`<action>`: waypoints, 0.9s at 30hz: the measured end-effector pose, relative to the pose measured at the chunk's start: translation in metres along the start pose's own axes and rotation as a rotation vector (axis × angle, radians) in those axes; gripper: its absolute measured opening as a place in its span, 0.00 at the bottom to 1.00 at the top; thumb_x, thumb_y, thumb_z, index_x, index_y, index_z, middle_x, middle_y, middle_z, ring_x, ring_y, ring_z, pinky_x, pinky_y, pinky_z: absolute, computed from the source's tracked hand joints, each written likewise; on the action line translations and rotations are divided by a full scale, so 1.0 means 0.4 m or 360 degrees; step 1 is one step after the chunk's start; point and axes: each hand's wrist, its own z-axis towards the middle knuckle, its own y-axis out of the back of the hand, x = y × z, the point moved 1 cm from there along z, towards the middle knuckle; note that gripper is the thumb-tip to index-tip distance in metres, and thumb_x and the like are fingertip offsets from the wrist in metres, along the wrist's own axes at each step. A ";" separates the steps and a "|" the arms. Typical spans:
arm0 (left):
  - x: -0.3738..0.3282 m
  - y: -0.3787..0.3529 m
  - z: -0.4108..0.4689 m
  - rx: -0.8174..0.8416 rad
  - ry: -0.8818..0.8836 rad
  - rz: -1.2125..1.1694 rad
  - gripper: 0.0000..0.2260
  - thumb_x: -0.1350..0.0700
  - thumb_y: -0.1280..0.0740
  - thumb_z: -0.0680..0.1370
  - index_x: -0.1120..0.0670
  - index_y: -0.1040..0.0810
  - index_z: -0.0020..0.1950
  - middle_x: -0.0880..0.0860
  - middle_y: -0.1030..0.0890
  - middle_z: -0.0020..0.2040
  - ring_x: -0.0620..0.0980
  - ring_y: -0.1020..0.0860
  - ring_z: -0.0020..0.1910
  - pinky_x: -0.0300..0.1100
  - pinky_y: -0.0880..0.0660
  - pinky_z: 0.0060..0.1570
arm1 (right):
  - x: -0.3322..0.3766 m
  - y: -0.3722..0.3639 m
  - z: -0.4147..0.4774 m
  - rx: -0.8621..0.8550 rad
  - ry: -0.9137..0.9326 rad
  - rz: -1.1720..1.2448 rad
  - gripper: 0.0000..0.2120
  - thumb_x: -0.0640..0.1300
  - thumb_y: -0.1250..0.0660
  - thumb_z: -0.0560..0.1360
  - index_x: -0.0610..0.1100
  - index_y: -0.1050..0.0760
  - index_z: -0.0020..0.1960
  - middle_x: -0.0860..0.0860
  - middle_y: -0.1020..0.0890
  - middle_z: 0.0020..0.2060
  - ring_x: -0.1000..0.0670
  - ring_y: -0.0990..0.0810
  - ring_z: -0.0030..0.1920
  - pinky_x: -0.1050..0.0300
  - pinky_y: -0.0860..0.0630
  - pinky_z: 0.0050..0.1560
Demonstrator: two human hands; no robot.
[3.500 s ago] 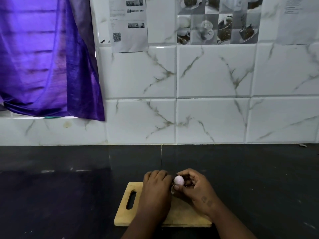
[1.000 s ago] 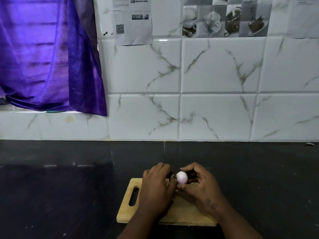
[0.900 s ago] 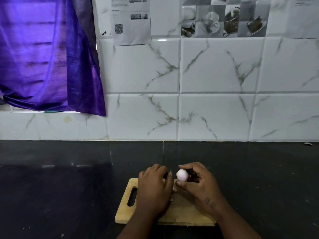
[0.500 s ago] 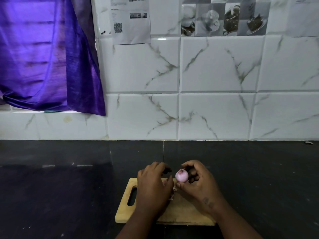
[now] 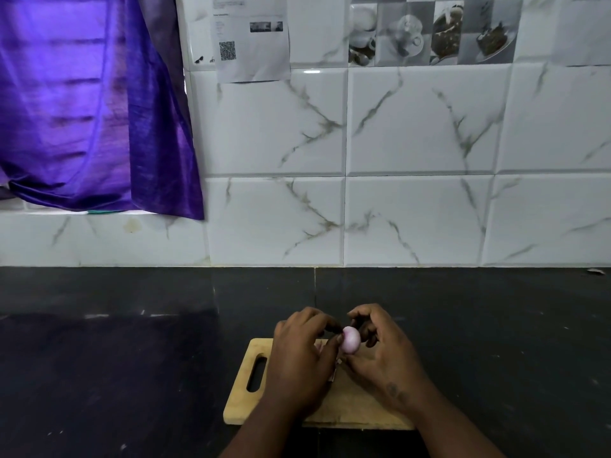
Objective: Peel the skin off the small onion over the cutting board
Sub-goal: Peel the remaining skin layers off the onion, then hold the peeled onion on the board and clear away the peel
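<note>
The small onion [image 5: 350, 339] is held in the air above the far edge of the cutting board [image 5: 350, 403], between the two hands. The right hand [image 5: 385, 353] is curled around it: the thumb is under the onion and the fingers [image 5: 362, 317] bend over its far side, so this hand carries it. The left hand [image 5: 302, 361] is closed narrow, with its fingertips touching the left side of the onion. I cannot tell if they pinch a piece of skin there or only press on it.

The part of the onion that shows is pale pink and smooth, so I judge that most of the dry skin is already off and the peeling is near its end. Some thin scraps [image 5: 333, 375] hang or lie between the hands, near the middle of the board; they look like removed skin, but they are too small to be sure.

The board lies near the front edge of the dark counter [image 5: 132, 358], with its handle slot toward the left.

The next move probably calls for turning the onion in the right hand to check the hidden side, and for pulling any last skin with the left fingertips. The grip must be gentle, because the bare onion is likely slippery.
</note>
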 end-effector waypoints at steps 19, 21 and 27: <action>0.032 0.002 0.005 -0.0205 0.0362 -0.0613 0.08 0.60 0.38 0.84 0.49 0.25 0.47 0.48 0.21 0.43 0.49 0.22 0.43 0.57 0.23 0.44 | -0.013 0.003 0.003 -0.0030 -0.0067 0.0009 0.17 0.43 0.22 0.70 0.52 0.17 0.58 0.57 0.15 0.50 0.58 0.17 0.51 0.68 0.22 0.46; 0.044 -0.001 0.006 -0.0268 0.0433 -0.0497 0.10 0.53 0.41 0.85 0.49 0.25 0.47 0.48 0.19 0.43 0.48 0.21 0.44 0.58 0.22 0.46 | -0.017 0.003 0.004 -0.0050 -0.0127 0.0014 0.18 0.46 0.25 0.73 0.54 0.19 0.62 0.59 0.16 0.54 0.60 0.17 0.53 0.63 0.20 0.51; 0.023 -0.032 0.004 0.0485 0.0541 0.0300 0.30 0.29 0.50 0.78 0.42 0.33 0.75 0.45 0.29 0.73 0.49 0.32 0.73 0.51 0.35 0.71 | -0.019 0.003 0.010 -0.0055 -0.0249 0.0093 0.08 0.54 0.32 0.79 0.56 0.21 0.57 0.59 0.17 0.54 0.63 0.19 0.54 0.64 0.24 0.53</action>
